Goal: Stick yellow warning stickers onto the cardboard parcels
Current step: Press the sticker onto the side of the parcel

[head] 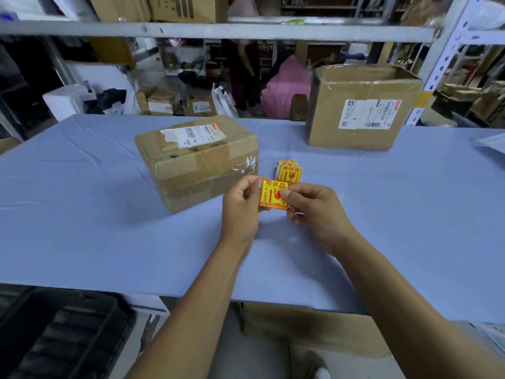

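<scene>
Over the blue counter (pixel 82 214), head view: left hand (pixel 240 212) and right hand (pixel 317 212) held close together, sharing one yellow warning sticker (pixel 272 194), printed face up toward the camera. Left grip pinching the sticker's left edge between thumb and fingers. Right grip pinching the right edge, thumb on the printed face, fingers curled behind. Sticker raised off the counter, touching neither parcel. Cannot tell whether backing is on or already parting.

Just beyond the hands, small stack of spare stickers (pixel 289 170) lying flat. Nearer parcel (pixel 196 160) to the left of the stack, taped, white shipping label (pixel 194 135) on its top. Larger parcel (pixel 360 110) well apart at the back right, label on its front face. No yellow sticker visible on either.

Step judged: separating the sticker from its backing before placement. To do well: start at one corner, peel slowly, keep fingertips off the adhesive, avoid curling. Place on bare cardboard of the nearer parcel, clear of the shipping label and barcode; lay one edge first, smooth across to press out bubbles.
</scene>
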`<state>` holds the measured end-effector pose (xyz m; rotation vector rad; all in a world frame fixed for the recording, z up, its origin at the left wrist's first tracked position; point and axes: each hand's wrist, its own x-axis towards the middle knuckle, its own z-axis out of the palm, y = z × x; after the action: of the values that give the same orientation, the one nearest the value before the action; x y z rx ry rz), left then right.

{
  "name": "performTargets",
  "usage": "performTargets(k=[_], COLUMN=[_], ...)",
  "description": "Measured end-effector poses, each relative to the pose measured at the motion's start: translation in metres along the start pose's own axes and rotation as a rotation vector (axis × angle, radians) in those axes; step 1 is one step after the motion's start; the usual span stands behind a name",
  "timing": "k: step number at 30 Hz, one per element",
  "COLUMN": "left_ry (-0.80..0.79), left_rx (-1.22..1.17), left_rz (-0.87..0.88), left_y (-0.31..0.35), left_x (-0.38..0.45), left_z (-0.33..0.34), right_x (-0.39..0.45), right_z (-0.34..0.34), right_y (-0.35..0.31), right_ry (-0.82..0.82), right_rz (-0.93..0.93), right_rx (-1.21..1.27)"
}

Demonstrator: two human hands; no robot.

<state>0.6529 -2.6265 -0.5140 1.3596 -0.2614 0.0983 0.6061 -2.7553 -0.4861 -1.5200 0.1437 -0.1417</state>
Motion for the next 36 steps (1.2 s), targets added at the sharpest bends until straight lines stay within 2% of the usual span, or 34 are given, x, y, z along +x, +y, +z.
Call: performTargets(k=[6,10,14,21,26,34,36], left_ry=[0.04,0.152,0.264,0.309,0.387,0.4,0.378], left_rx=[-0.154,0.204,0.359,0.407,0.402,0.439,0.482], left_rz=[-0.108,0.078,0.109,0.111,0.108,0.09,0.093], left_y=[0.008,0.001,0.002,0.005,0.013,0.033,0.034], left_x=[-0.002,0.006,0.023,0.027,0.018,0.017,0.019], left_z=[-0.006,-0.006,-0.009,-0.032,-0.058,-0.1,-0.102], right_x=[0.013,0.033,0.058,0.071,0.069,0.059,0.059], right_z=[0.004,0.008,0.022,0.039,0.063,0.094,0.094], right_y=[0.01,0.014,0.013,0.011,0.016,0.023,0.025], right_ry=[0.056,0.052,0.025,-0.049,-0.042,0.047,0.074], right_rz=[-0.2,-0.261,-0.235,-0.251,-0.25,-0.607,-0.648], right_rx=[-0.281,-0.379,-0.417,-0.365,-0.362,-0.833,-0.903])
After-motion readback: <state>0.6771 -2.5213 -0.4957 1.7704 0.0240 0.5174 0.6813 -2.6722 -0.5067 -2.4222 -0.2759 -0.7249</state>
